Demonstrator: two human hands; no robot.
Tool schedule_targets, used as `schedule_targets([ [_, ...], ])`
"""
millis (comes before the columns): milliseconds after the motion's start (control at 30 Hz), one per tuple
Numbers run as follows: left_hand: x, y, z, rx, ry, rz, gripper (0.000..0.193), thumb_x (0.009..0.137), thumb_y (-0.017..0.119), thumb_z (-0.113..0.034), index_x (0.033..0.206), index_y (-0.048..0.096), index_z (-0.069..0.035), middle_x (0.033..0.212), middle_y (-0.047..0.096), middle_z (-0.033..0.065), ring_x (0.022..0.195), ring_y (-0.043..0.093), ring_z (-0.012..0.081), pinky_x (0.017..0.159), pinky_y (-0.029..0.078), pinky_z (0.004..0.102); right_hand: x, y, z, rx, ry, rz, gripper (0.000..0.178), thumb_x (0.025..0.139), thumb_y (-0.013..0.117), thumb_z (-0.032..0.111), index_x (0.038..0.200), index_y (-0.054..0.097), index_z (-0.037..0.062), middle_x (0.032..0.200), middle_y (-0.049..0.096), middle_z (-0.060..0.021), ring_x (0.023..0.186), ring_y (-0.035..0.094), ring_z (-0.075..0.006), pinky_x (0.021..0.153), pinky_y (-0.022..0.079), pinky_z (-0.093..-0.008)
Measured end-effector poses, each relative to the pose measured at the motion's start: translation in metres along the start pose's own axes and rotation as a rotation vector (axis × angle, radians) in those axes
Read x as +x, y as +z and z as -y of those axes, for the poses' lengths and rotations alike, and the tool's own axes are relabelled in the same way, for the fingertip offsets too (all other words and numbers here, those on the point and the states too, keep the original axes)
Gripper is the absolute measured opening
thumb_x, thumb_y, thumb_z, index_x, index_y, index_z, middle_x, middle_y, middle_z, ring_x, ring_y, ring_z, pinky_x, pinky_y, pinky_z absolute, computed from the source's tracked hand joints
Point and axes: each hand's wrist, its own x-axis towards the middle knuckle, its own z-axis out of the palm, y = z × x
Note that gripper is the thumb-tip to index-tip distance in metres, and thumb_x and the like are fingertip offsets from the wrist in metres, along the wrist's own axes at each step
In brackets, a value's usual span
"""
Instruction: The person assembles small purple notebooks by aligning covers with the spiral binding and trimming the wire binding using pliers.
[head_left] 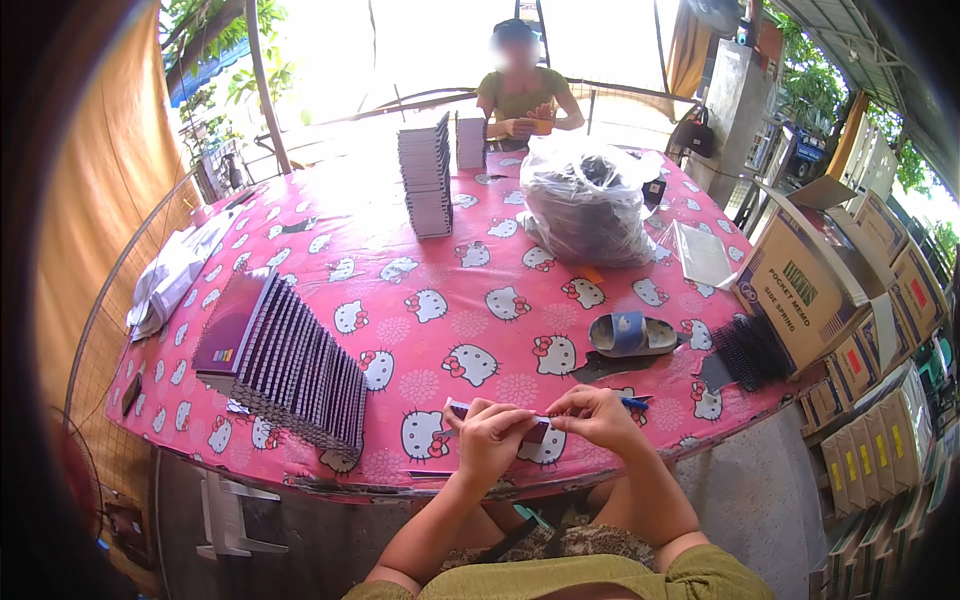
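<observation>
Just above the table's near edge, my left hand (490,440) grips a small purple-covered notebook (537,431), its fingers over most of it. My right hand (598,417) is closed in a pinch at the notebook's right end; whatever lies between those fingertips is too small to make out. To the left, a tall leaning stack of purple spiral notebooks (290,365) stands on the table. Beyond my right hand lies a blue-grey slipper (632,333) on a dark scrap. Blue pen-like objects (634,403) show beside my right wrist.
A pink cat-patterned cloth covers the table (420,310). Farther back stand another notebook stack (425,180) and a bulging clear plastic bag (585,205). Black wire coils (750,352) and cardboard boxes (800,285) occupy the right. Across the table, a person (520,95) holds something yellowish.
</observation>
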Motion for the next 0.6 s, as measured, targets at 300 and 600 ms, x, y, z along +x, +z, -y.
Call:
schedule_targets([
  [300, -0.003, 0.001, 0.001, -0.019, 0.015, -0.014, 0.01, 0.07, 0.078, -0.018, 0.08, 0.075, -0.017, 0.079, 0.069, -0.0071, 0.079, 0.056, 0.01, 0.1, 0.015, 0.0497, 0.001, 0.0, -0.004, 0.161, 0.144, 0.07, 0.017, 0.076, 0.075, 0.011, 0.092, 0.073, 0.0061, 0.082, 0.064, -0.0027, 0.073, 0.056, -0.0079, 0.064, 0.045, -0.0241],
  [600, -0.001, 0.001, 0.002, -0.021, 0.015, -0.035, 0.012, 0.069, 0.077, -0.015, 0.08, 0.075, -0.014, 0.078, 0.069, -0.004, 0.078, 0.057, 0.0124, 0.1, 0.019, 0.0466, 0.007, 0.004, -0.001, -0.044, 0.155, 0.131, 0.019, 0.079, 0.072, 0.011, 0.096, 0.065, 0.0027, 0.082, 0.062, -0.0086, 0.072, 0.058, -0.0147, 0.066, 0.047, -0.0296],
])
